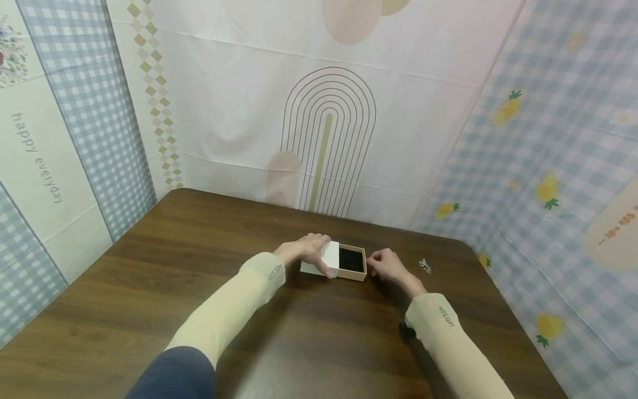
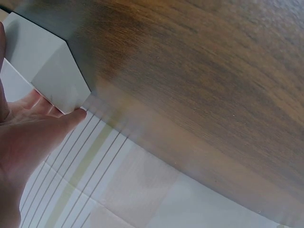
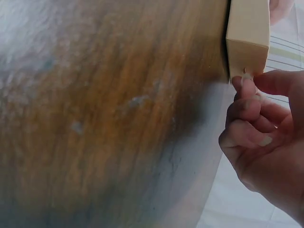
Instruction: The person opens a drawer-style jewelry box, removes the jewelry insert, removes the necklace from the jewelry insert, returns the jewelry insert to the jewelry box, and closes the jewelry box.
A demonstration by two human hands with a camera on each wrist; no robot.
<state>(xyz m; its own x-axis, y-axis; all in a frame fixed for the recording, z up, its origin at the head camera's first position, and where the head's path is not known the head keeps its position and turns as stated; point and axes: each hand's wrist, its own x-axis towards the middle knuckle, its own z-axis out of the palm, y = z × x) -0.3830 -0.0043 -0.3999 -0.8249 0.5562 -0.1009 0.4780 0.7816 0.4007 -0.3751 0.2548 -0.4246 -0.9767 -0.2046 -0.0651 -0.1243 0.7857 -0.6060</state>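
Observation:
A drawer-style gift box stands partly slid apart. Its white sleeve is on the left, and its kraft-brown drawer sticks out to the right with a black insert inside. My left hand grips the sleeve with the thumb on the near side and the fingers on the far side. At the drawer's right end is my right hand, with its thumb and forefinger pinching at the middle of the end wall. In the right wrist view, the fingertips hide most of the small pull there.
A small silvery cluster, perhaps jewellery, lies on the brown wooden table to the right of my right hand. Patterned cloths hang behind the table and along both sides.

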